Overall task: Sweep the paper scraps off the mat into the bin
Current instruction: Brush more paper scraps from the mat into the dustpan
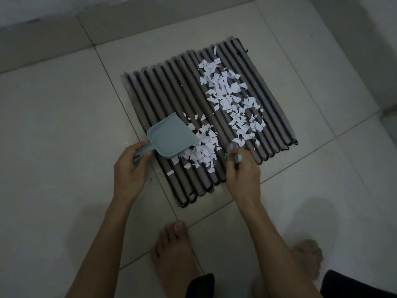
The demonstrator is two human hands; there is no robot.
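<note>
A: Left hand [129,168]?
B: Grips the dustpan [170,137] handle; pan mouth meets 1 heap of scraps [204,147] on the mat [163,89].
A: Right hand [241,172]?
B: Clenched on a blurred brush [233,154], just right of that heap; a 2nd band of scraps lies beyond it.

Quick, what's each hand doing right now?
Left hand: grips the dustpan by its handle.
Right hand: grips a small brush, blurred.
</note>
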